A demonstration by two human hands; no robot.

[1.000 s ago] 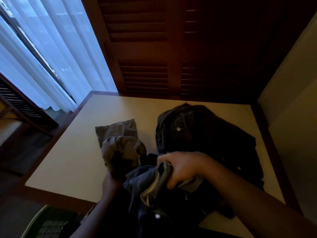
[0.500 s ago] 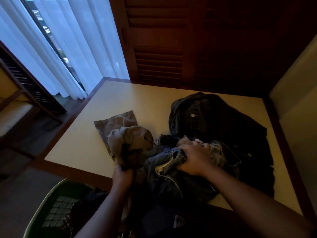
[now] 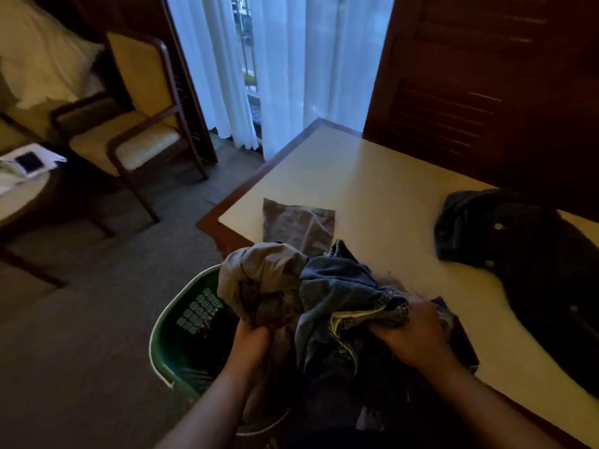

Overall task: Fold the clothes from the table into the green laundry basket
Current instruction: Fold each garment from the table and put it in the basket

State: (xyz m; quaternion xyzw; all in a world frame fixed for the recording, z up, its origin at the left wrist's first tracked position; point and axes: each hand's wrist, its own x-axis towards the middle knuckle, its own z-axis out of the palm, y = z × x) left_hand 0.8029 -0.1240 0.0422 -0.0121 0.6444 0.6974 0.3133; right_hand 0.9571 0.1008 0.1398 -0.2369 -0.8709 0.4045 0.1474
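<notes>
My left hand [image 3: 251, 343] grips a bunched grey-beige garment [image 3: 259, 277], held over the green laundry basket [image 3: 168, 335] that stands on the floor by the table's near-left corner. My right hand [image 3: 411, 332] grips crumpled blue denim [image 3: 337, 296], which hangs beside the grey bundle at the table's front edge. One leg of the grey garment [image 3: 298, 226] still lies flat on the cream table [image 3: 372, 176]. A dark jacket with pale buttons [image 3: 518, 254] lies on the table to the right.
A wooden armchair with a cream cushion [image 3: 142, 131] stands to the left, near a round side table with papers [image 3: 22, 170]. White curtains [image 3: 291, 66] hang behind the table. Dark louvred doors [image 3: 486, 85] back the table's far side. Carpet lies around the basket.
My view has swung left and down, bringing the basket and the chair into sight. Both hands have carried the grey and denim bundle off the table's front, over the basket.
</notes>
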